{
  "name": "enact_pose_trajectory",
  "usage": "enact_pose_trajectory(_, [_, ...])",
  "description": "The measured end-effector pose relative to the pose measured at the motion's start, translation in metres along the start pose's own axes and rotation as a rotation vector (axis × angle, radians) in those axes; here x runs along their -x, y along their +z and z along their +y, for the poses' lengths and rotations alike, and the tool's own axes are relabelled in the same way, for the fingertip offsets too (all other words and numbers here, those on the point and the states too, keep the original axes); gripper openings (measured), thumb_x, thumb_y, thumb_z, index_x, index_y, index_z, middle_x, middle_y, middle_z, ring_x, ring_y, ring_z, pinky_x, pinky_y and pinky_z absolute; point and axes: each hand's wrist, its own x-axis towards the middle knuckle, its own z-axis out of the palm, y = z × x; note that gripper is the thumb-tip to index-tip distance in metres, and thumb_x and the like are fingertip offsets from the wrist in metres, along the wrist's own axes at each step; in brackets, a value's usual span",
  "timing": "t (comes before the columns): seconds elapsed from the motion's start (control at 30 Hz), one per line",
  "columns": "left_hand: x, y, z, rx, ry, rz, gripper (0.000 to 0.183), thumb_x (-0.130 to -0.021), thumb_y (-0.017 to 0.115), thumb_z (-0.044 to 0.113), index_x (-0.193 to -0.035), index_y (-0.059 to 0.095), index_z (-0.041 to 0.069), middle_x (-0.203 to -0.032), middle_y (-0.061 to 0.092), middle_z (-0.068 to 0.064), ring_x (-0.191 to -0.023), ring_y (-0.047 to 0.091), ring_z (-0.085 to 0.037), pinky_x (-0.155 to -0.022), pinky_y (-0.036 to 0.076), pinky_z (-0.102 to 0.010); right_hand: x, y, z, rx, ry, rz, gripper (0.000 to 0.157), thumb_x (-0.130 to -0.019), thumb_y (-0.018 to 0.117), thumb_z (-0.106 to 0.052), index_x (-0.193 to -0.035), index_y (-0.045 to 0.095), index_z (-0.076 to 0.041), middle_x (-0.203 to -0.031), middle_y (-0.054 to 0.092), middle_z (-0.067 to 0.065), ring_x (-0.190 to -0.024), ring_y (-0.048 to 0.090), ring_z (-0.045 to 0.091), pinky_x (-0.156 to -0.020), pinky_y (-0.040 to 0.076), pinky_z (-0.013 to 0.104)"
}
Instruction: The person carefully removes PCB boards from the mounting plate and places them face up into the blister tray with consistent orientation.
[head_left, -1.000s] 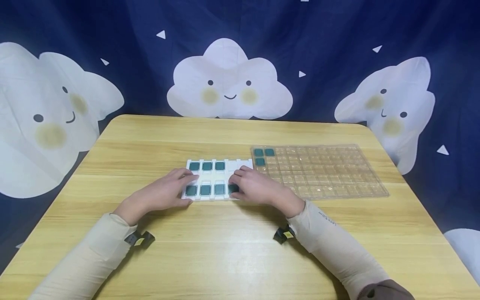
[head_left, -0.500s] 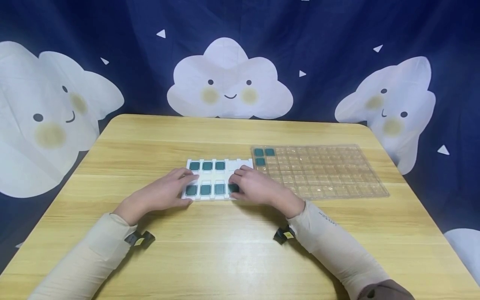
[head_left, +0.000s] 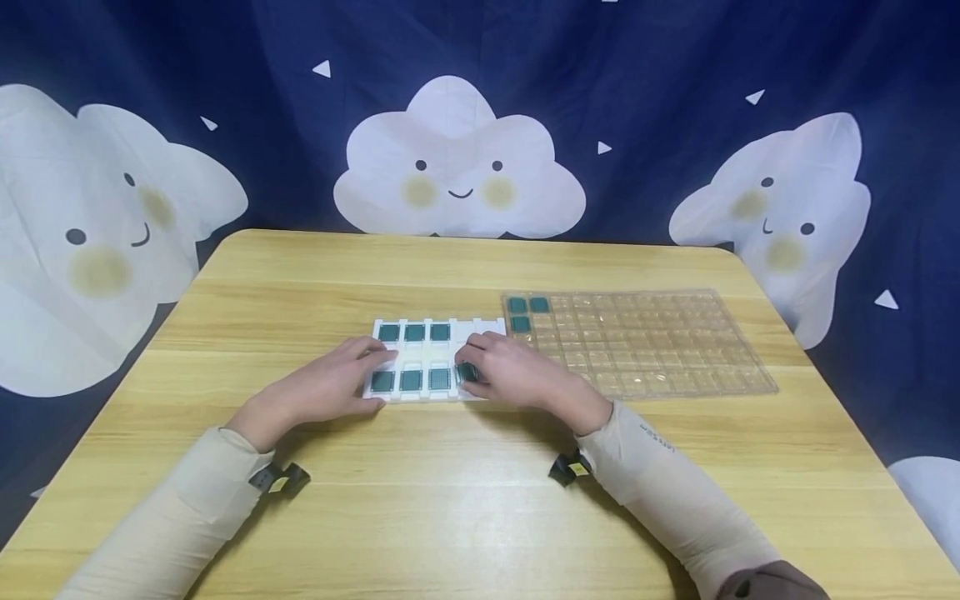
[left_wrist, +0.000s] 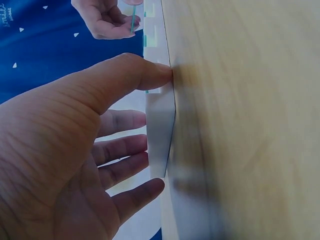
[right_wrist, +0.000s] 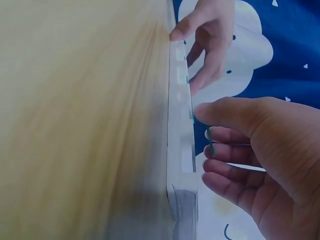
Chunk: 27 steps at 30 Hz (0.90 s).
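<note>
In the head view, the left end of a white tray [head_left: 411,357] lies by my left hand [head_left: 330,385]. Its thumb touches the tray's front edge, with the other fingers fairly straight against the left end and top, as the left wrist view shows. Two rows of square green chips, such as a front-row chip [head_left: 438,379], sit in the tray's pockets. My right hand [head_left: 517,372] is over the tray's right end and pinches a green chip [head_left: 466,372]. The right wrist view shows that held chip [right_wrist: 211,142] edge-on, tilted above the tray between thumb and fingers.
To the right lies a clear plastic tray [head_left: 645,342] with many pockets, and several of its back-left pockets hold green chips [head_left: 517,305]. Both trays lie on a wooden table [head_left: 450,500]. A dark blue curtain [head_left: 637,67] with cloud prints hangs behind.
The chip at the right hand has tilted and risen slightly from the front row, with the right fingers shifting a little. The left hand and both trays stay in place.
</note>
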Motion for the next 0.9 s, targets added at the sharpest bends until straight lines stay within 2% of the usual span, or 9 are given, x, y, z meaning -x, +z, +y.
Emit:
enact_pose_trajectory(0.27, [0.001,0.000,0.000,-0.006,0.019,0.017,0.073,-0.083,0.076,0.034,-0.143,0.048,0.002,-0.139,0.046,-0.020,-0.128,0.043,-0.035,-0.109,0.037,-0.051,0.001,-0.004,0.003,-0.028,-0.026,0.034,0.028,-0.090,0.069,-0.024,-0.112,0.067,-0.006,-0.101,0.062,0.003,-0.088,0.059,0.015,-0.080,0.053,0.028])
enact_pose_trajectory(0.57, [0.002,0.001,-0.001,-0.005,0.021,0.021,0.073,-0.085,0.075,0.035,-0.143,0.047,0.003,-0.139,0.046,-0.019,-0.127,0.044,-0.034,-0.109,0.037,-0.050,0.003,-0.010,0.013,-0.040,-0.015,0.013,0.028,-0.091,0.070,-0.025,-0.110,0.067,-0.004,-0.103,0.064,0.005,-0.089,0.062,0.017,-0.083,0.054,0.031])
enact_pose_trajectory(0.9, [0.002,0.001,-0.001,-0.003,0.029,0.026,0.073,-0.084,0.076,0.034,-0.143,0.047,0.002,-0.138,0.047,-0.019,-0.125,0.045,-0.033,-0.108,0.039,-0.050,0.010,-0.026,0.026,-0.050,0.055,-0.018,0.030,-0.089,0.072,-0.026,-0.111,0.068,-0.006,-0.106,0.065,0.004,-0.091,0.063,0.018,-0.085,0.054,0.033])
